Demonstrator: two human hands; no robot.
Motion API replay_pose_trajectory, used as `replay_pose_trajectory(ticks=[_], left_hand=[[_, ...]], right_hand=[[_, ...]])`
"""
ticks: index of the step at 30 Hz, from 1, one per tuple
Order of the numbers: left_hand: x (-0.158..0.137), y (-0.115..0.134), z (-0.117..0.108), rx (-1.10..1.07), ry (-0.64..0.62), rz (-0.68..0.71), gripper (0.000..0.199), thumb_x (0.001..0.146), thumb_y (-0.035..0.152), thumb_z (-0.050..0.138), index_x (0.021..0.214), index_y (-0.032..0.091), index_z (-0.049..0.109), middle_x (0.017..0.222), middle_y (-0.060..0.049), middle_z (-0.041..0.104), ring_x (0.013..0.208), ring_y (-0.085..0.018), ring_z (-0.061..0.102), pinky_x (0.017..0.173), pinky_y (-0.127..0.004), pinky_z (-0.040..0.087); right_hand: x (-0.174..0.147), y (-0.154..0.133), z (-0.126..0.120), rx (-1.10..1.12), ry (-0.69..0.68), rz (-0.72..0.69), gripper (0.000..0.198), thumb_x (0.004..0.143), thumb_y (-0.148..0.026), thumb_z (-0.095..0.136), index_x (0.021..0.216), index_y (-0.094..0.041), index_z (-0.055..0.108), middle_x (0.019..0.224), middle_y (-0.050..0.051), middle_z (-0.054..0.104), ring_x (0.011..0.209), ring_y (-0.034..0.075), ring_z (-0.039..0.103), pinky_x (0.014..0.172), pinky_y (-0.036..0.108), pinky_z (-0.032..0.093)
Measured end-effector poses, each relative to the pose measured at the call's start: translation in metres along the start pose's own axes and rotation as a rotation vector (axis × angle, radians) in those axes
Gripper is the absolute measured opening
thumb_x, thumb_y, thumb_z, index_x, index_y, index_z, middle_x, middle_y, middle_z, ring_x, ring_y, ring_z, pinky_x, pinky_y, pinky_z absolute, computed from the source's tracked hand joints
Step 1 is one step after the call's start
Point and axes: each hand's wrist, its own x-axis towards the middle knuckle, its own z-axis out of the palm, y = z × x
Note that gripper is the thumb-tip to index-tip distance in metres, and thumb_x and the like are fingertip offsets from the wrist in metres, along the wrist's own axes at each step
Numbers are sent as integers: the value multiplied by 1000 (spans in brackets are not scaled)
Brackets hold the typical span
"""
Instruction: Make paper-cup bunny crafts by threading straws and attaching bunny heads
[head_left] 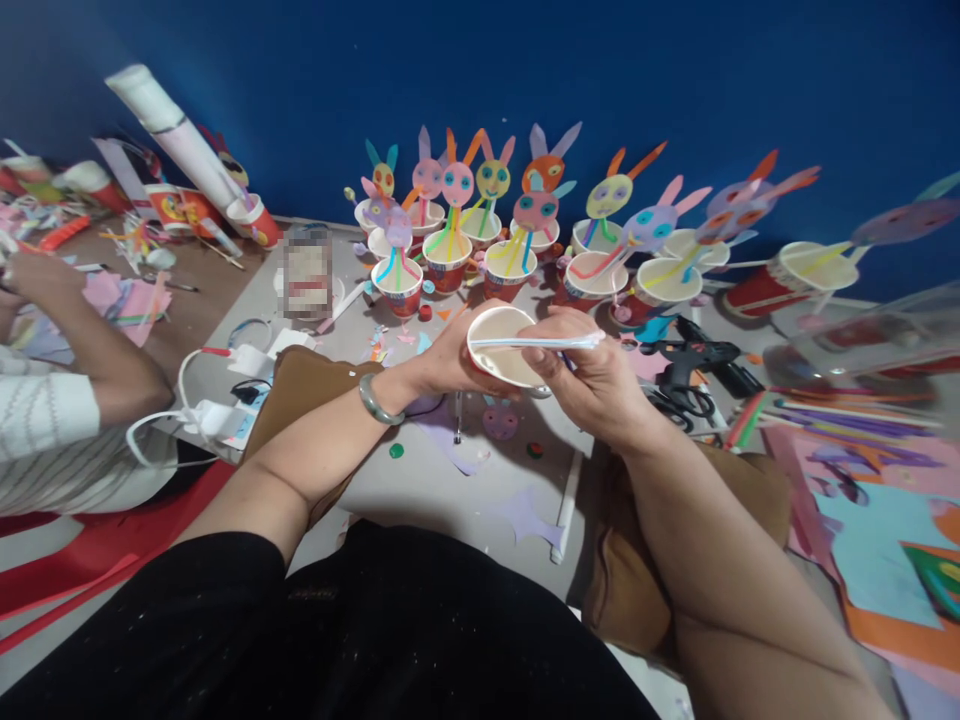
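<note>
My left hand [442, 362] is wrapped round the left side of a paper cup [495, 325], whose open mouth tilts up toward me. Pale white-blue strips or straws [517, 343] lie across the mouth, pinched by my right hand [589, 375] at their right part. My right fingers also rest at the cup's right rim. Below the cup, on the grey table [442, 500], lies a pink rabbit-face cutout [500, 420]. Lilac paper scraps [525, 515] and small green and red round pieces are scattered nearby.
Several red cups with paper rabbit heads [457, 187] stand along the blue wall. A black glue gun [701, 360] lies to the right, near coloured paper sheets [870, 520]. White chargers and cables [225, 410] are at left, beside another person's arm [112, 350].
</note>
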Motion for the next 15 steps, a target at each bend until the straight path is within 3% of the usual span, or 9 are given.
replay_pose_trajectory(ticks=[5, 9, 15], left_hand=[[1, 4, -2, -14, -15, -61, 90, 47, 75, 92, 111, 22, 56, 108, -9, 73, 98, -27, 71, 91, -47, 61], [1, 3, -2, -23, -27, -35, 89, 49, 72, 93, 112, 23, 55, 109, -8, 73, 99, -26, 71, 92, -47, 60], [-1, 3, 0, -29, -8, 5, 84, 55, 67, 93, 113, 21, 54, 107, -9, 71, 97, -24, 70, 89, -42, 58]], right_hand=[[-1, 1, 0, 54, -5, 53, 41, 101, -62, 52, 97, -29, 77, 90, 5, 76, 88, 23, 67, 97, 46, 53], [-2, 1, 0, 85, -4, 65, 47, 101, -67, 49, 99, -29, 77, 91, 5, 75, 91, 24, 67, 94, 43, 54], [-1, -1, 2, 37, 31, 66, 40, 100, -62, 55, 95, -29, 77, 87, 6, 74, 86, 24, 65, 90, 43, 53]])
